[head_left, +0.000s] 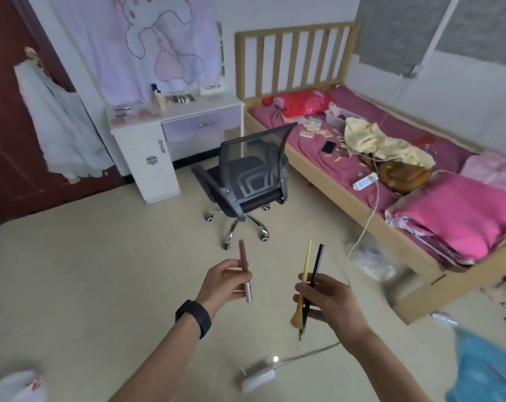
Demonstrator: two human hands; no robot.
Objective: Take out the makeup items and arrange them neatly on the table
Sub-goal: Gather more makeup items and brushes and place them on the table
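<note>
My left hand (222,282) grips a slim pink tube with a silver end (244,265), held upright over the floor. My right hand (330,303) holds two makeup brushes side by side: a yellow-handled brush (306,262) and a thin black-handled brush (317,265), bristles pointing down. Far across the room stands the white dressing table (205,107), with several makeup items (177,98) lined up on its top. More small makeup pieces (312,127) lie scattered on the bed.
A grey mesh office chair (251,172) stands between me and the dressing table. The wooden bed (344,192) with pink bedding runs along the right. A power strip and cable (259,375) lie on the floor near my feet. A plastic bag (373,262) lies by the bed.
</note>
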